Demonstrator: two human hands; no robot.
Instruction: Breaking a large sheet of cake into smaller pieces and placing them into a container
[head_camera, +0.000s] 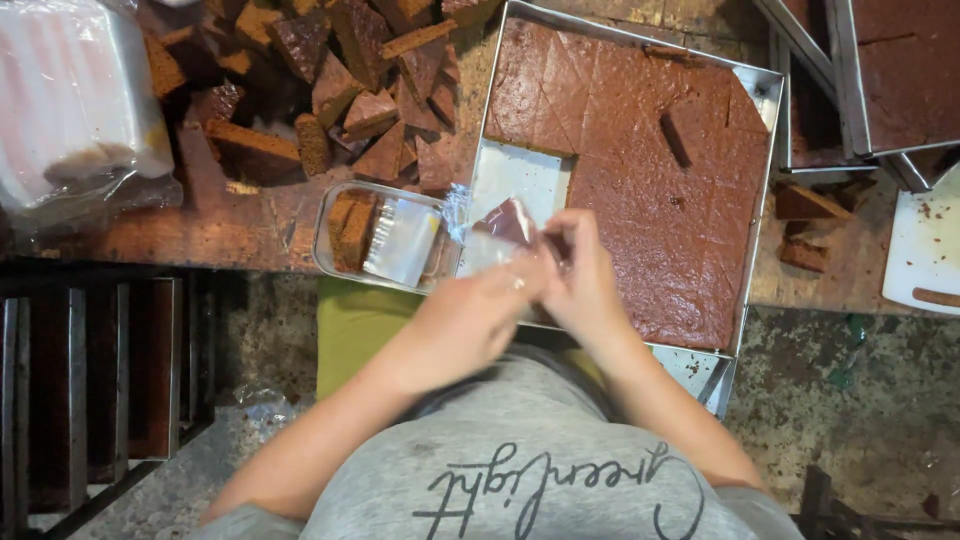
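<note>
Two hands meet at frame centre, both closed on one item: a brown cake piece (508, 220) inside a clear plastic wrap (480, 245). My left hand (470, 315) grips the wrap from below and left; my right hand (585, 275) pinches its right end with fingertips. The piece lies just above and left of the right hand, directly above the left hand's knuckles, about equally near to both. Its shape reads as a wedge, long axis running lower left to upper right, narrow end toward the upper right, though the wrap blurs its outline. Behind it, a square metal tray (765, 90) holds a scored slab of brown cake (660, 200) with one corner section removed, bare metal showing beside my hands. Left of centre, a clear plastic container (330, 250) holds cake slices and a folded wrap. Upper left: loose pile of cut cake pieces (340, 80) on the wooden bench (200, 230), and a bag of plastic sheets (70, 90). Right edge: more trays, white board.
</note>
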